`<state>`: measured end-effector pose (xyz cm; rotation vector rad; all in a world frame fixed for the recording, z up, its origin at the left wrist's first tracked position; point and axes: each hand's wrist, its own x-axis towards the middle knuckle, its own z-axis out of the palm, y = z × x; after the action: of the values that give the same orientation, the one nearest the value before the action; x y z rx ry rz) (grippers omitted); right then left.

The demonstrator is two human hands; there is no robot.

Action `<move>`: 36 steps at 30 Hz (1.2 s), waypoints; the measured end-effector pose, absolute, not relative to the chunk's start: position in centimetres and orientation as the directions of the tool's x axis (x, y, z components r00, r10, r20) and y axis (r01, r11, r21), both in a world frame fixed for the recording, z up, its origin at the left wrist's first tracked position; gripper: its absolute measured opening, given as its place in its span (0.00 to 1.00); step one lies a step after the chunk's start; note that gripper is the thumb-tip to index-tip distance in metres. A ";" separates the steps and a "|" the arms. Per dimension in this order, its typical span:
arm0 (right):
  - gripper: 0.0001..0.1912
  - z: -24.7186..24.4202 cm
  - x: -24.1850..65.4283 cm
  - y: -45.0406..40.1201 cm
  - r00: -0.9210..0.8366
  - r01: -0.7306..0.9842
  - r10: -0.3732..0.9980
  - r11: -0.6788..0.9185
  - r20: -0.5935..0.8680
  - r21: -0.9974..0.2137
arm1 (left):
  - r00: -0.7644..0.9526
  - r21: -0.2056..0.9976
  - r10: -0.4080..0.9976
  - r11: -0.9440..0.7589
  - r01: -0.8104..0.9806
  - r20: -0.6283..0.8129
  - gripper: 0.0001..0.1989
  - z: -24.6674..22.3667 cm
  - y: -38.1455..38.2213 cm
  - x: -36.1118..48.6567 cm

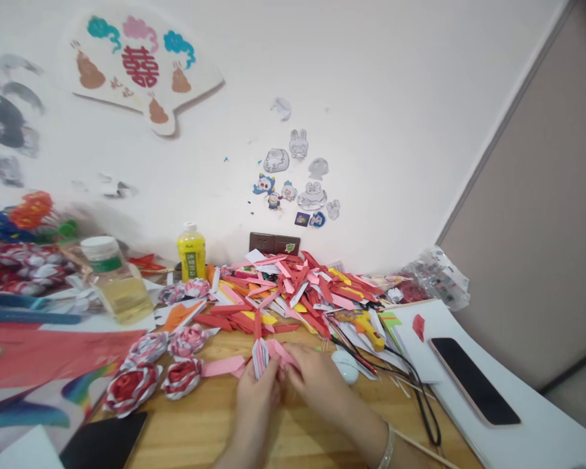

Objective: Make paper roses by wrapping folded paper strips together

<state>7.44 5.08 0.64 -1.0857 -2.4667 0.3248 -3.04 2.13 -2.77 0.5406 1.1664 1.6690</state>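
Note:
Low over the front of the wooden table, both hands meet on a folded paper piece (260, 357) with pink, white and bluish stripes. My left hand (256, 391) pinches it between thumb and fingers. Beside it, my right hand (308, 376) is closed on a pink paper strip (279, 352) that touches the folded piece; the fingertips are partly hidden. Left of the hands lies another pink strip (222, 366). Several red, pink and white paper roses (133, 389) sit farther left. Behind the hands spreads a heap of folded red, pink, yellow and white strips (297, 286).
A yellow glue gun (366, 327) with a black cord (422, 391) lies right of the heap, near a pale blue rounded object (345, 367). A phone (474, 380) rests on white sheets at the right. A yellow-labelled bottle (192, 253) and a clear jar (117, 283) stand at the left.

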 end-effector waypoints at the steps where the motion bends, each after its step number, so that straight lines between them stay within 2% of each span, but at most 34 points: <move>1: 0.14 0.2 7.3 5.1 -0.613 0.671 0.734 0.679 0.292 -0.299 | -0.397 0.873 0.902 -0.048 -0.486 -0.171 0.20 -2.9 2.2 -3.1; 3: 0.17 -0.6 7.2 5.2 -0.647 0.701 0.704 0.700 0.293 -0.135 | -0.378 0.857 0.912 -0.062 -0.512 -0.160 0.21 -3.2 2.3 -3.1; 5: 0.17 -1.1 7.1 5.2 -0.680 0.700 0.678 0.714 0.279 -0.030 | -0.368 0.848 0.917 -0.068 -0.525 -0.154 0.23 -3.5 2.5 -3.2; 12: 0.14 -0.9 7.1 4.9 -0.732 0.652 0.635 0.758 0.248 -0.017 | -0.355 0.853 0.921 -0.054 -0.520 -0.158 0.23 -3.5 2.8 -3.5; 19: 0.20 -0.1 7.8 4.8 -0.785 0.559 0.572 0.819 0.237 -0.127 | -0.379 0.853 0.914 -0.078 -0.516 -0.145 0.22 -3.2 2.5 -3.8; 21: 0.18 -0.1 8.1 5.0 -0.787 0.560 0.581 0.814 0.208 -0.156 | -0.388 0.855 0.911 -0.089 -0.511 -0.137 0.22 -3.3 2.5 -3.9; 27: 0.10 0.5 8.6 5.2 -0.704 0.622 0.681 0.729 0.204 -0.288 | -0.372 0.877 0.918 -0.064 -0.476 -0.135 0.23 -3.6 2.8 -3.8; 30: 0.13 1.6 7.8 6.5 -0.671 0.622 0.714 0.688 0.198 -0.374 | -0.386 0.882 0.912 -0.064 -0.467 -0.138 0.24 -3.4 2.7 -3.6; 31: 0.16 2.0 7.3 7.4 -0.619 0.655 0.764 0.630 0.182 -0.416 | -0.395 0.882 0.908 -0.067 -0.466 -0.140 0.24 -3.2 2.7 -3.6; 33: 0.16 2.6 5.7 9.6 -0.549 0.702 0.816 0.568 0.182 -0.430 | -0.408 0.881 0.902 -0.072 -0.467 -0.143 0.24 -3.1 2.6 -3.5; 36: 0.11 2.7 2.6 13.1 -0.479 0.775 0.870 0.480 0.113 -0.412 | -0.418 0.880 0.896 -0.071 -0.470 -0.150 0.25 -3.0 2.6 -3.5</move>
<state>2.63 13.08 2.67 -1.3923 -2.4236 0.4411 -3.45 2.58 -2.96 0.5473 1.1493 1.6910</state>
